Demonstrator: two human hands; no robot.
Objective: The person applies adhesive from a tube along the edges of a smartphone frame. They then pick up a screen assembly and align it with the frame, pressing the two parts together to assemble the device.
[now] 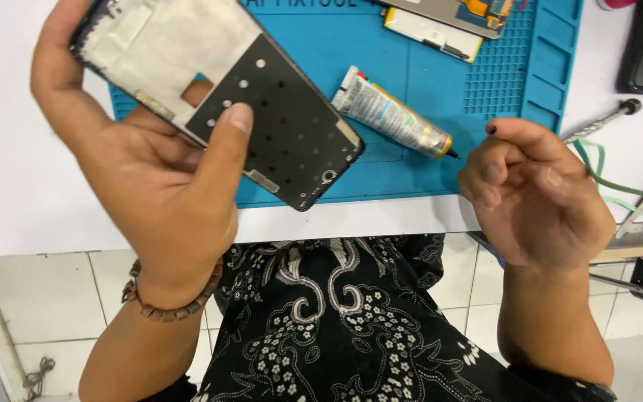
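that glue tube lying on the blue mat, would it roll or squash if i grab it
The glue tube looks crimped flat at its tail, so it probably would not roll far. Its body seems dented, so likely soft and squashable under the fingers. It appears small and thin, so probably light. It lies on the blue mat.

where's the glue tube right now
In the head view, the glue tube lies on the blue mat, between the phone frame and the right hand.
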